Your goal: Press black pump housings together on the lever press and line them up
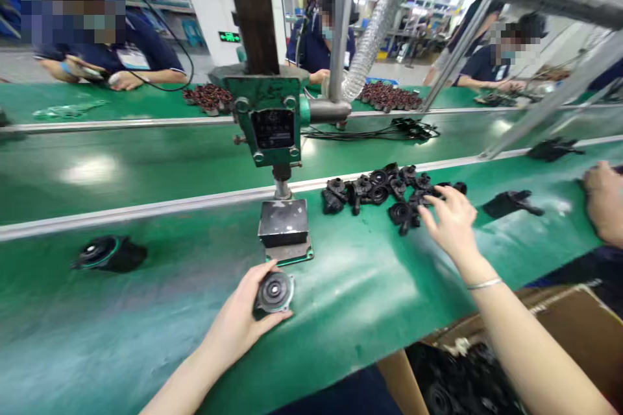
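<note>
Via cam I see L hand (247, 305) gripping ringed, round blk part (275, 292); R hand (453, 220) spread wide, contact unclear, by moulded blk pcs (378, 194) on glossy grn worktop (121, 337).

One press (272, 117), one held part (275, 290), two reddish-brown heaps (209, 98)

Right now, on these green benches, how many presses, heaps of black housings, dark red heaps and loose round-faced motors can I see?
Press: 1
Heap of black housings: 1
Dark red heaps: 2
Round-faced motors: 2, one in the left hand
Total: 6
</note>
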Available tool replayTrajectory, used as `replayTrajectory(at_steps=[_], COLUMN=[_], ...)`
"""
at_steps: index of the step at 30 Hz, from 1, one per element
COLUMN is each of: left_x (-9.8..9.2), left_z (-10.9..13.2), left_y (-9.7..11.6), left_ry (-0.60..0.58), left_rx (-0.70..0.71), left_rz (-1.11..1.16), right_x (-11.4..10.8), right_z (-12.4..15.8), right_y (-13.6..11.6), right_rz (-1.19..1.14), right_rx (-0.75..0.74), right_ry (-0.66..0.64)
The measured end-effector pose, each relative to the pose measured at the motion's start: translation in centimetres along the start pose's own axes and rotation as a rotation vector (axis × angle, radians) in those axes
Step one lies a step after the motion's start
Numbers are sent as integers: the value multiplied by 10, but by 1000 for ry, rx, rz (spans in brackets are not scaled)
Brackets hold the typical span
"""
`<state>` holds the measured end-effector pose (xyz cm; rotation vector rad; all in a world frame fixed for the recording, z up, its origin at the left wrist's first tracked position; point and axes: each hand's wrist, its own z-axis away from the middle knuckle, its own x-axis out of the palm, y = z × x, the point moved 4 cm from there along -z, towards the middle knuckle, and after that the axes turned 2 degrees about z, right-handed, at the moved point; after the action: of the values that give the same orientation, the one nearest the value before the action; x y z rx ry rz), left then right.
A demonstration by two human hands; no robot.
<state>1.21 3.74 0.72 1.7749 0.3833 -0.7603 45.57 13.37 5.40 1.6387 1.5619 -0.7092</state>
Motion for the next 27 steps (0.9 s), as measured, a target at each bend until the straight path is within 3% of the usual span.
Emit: replayTrajectory(at_steps=[3, 5, 9, 11, 12, 15, 17, 20, 27], left_x=[6, -3, -49, -65, -68, -60, -52, -45, -40], left_z=[1, -1, -29, -58, -75, -119, -137, -147, -143], left_y=[9, 16, 34, 42, 45, 50, 50, 52, 57], left_ry=[-60, -42, 124, 87, 14, -259, -359, -350, -263], left_rx=[17, 52, 147, 205, 235, 281, 242, 176, 75], left_rz=[2, 0, -95, -224, -290, -426, -483, -538, -614], right_x=[30, 39, 30, 18, 12, 0, -3, -2, 9], right_z=[1, 4, 17, 25, 29, 39, 45, 52, 56], right_y=[-36, -53, -80, -93, -99, -117, -125, -134, -134], right_rz=[-41, -80, -180, -218, -230, -255, -270, -303, -375], right_rx=[-6, -38, -223, -317, -349, -405, -421, -441, -424], right_ry=[19, 36, 35, 25, 23, 7, -16, -68, -156])
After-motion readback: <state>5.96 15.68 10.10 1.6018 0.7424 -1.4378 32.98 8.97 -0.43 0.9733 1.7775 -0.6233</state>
